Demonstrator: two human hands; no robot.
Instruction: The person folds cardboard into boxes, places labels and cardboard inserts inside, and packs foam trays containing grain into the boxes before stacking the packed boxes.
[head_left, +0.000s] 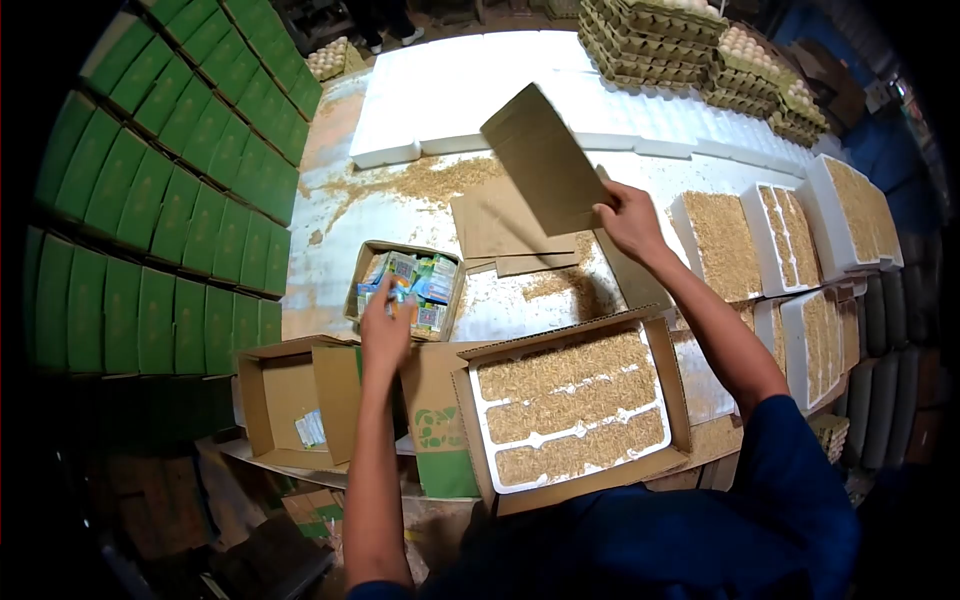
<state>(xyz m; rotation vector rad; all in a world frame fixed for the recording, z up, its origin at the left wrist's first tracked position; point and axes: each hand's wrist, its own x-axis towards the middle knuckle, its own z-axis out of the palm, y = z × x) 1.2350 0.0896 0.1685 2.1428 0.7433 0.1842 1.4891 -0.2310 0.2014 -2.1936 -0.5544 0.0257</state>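
My right hand [628, 222] grips a flat brown cardboard sheet [540, 160] by its lower right edge, holding it tilted above the table. My left hand [385, 325] is over a small cardboard box [361, 300] filled with blue, green and white printed packets [436, 278]. Its thumb and forefinger are apart at the packets, and I see nothing held between them. In front of me an open carton [680, 425] contains a white foam tray [665, 405] with rows of straw-coloured shavings [565, 370]. The carton's green-printed flap [440, 430] is folded out to the left.
More cardboard sheets [490, 215] lie behind the carton among scattered shavings [440, 180]. An open box [270, 400] with a packet inside stands at left. Green cartons [150, 190] are stacked beyond it. Filled foam trays [720, 245] line the right; egg trays [650, 45] and white foam slabs [460, 90] are behind.
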